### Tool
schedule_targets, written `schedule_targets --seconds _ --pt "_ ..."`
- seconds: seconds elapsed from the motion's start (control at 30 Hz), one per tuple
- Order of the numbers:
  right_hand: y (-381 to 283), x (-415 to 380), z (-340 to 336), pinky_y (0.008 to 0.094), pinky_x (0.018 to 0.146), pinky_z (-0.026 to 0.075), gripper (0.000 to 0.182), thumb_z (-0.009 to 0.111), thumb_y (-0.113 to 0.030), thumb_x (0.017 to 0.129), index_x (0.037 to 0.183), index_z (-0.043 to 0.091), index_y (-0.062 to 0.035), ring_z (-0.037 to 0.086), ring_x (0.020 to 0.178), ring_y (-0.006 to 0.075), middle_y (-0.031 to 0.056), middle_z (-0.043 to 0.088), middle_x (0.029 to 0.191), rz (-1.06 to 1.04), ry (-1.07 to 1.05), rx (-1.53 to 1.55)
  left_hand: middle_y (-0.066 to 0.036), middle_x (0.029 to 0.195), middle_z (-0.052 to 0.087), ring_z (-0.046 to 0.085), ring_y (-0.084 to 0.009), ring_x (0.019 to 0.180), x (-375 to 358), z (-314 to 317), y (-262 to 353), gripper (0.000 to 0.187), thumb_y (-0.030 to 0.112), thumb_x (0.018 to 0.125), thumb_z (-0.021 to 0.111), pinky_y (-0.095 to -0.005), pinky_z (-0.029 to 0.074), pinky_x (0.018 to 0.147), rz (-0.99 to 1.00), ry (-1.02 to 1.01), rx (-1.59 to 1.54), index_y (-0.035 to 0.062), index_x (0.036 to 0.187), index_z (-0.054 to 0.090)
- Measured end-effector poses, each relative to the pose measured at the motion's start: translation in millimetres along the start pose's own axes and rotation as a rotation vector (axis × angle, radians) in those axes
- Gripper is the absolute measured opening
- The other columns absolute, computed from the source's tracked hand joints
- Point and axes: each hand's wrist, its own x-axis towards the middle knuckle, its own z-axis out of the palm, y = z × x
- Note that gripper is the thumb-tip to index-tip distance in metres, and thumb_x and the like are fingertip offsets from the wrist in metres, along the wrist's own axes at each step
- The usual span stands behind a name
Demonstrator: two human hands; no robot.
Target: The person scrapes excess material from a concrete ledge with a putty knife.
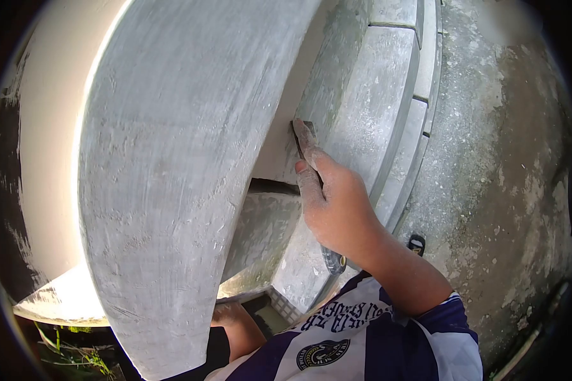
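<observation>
My right hand is wrapped round a putty knife, its dark handle end sticking out below my palm. My index finger lies stretched along the blade, whose dark tip is against the recessed wall face beneath a broad grey slab. Pale dust coats the fingers. Low in the view, my left hand passes behind the slab's lower edge; only the wrist side shows, and its fingers are hidden.
Stepped concrete ledges curve along the right of the slab. A rough, stained concrete floor lies beyond them. A dark gap opens below the blade. A black sandal shows near my right forearm, and green plants grow at lower left.
</observation>
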Motion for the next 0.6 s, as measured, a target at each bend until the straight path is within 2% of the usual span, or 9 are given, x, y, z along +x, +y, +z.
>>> schedule_targets --seconds 0.2,0.3,0.4,0.57,0.6 --pt "13 -14 16 0.0394 0.056 0.045 0.014 0.058 -0.006 0.105 0.110 0.063 0.0058 0.063 0.057 0.0317 0.0251 0.061 0.071 -0.169 0.079 -0.021 -0.018 0.171 0.027 0.031 -0.0329 0.155 -2 -2 0 0.064 0.043 0.115 0.026 -0.0484 0.024 0.129 -0.002 -0.009 0.007 0.0003 0.163 0.028" --pt "12 -16 14 0.0411 0.056 0.044 0.014 0.059 -0.005 0.104 0.111 0.063 0.0058 0.064 0.058 0.0371 0.0262 0.062 0.071 -0.156 0.059 0.047 -0.018 0.171 0.027 0.031 -0.0328 0.155 -2 0 -1 0.064 0.043 0.116 0.026 -0.0483 0.024 0.129 -0.002 -0.005 0.000 0.0003 0.163 0.028" --pt "4 -16 8 0.0415 0.056 0.045 0.014 0.059 -0.006 0.104 0.112 0.063 0.0056 0.063 0.059 0.0374 0.0263 0.062 0.072 -0.043 -0.019 0.032 -0.018 0.171 0.027 0.031 -0.0327 0.155 -3 -2 -1 0.064 0.042 0.116 0.026 -0.0481 0.024 0.129 -0.002 -0.020 0.002 0.0004 0.164 0.027" --pt "12 -30 24 0.0398 0.056 0.045 0.022 0.059 -0.007 0.105 0.123 0.063 0.0055 0.062 0.058 0.0335 0.0253 0.061 0.072 -0.138 0.062 0.064 -0.018 0.171 0.026 0.031 -0.0325 0.155 -5 -3 -3 0.063 0.041 0.116 0.026 -0.0478 0.024 0.129 0.004 -0.019 0.010 0.0004 0.164 0.026" --pt "11 -30 22 0.0413 0.059 0.047 0.027 0.059 -0.006 0.104 0.127 0.061 0.0067 0.064 0.061 0.0357 0.0259 0.063 0.074 -0.131 0.043 0.062 -0.018 0.171 0.026 0.031 -0.0324 0.155 -4 -2 -3 0.063 0.041 0.116 0.026 -0.0477 0.024 0.129 0.008 -0.019 0.008 0.0004 0.164 0.026"
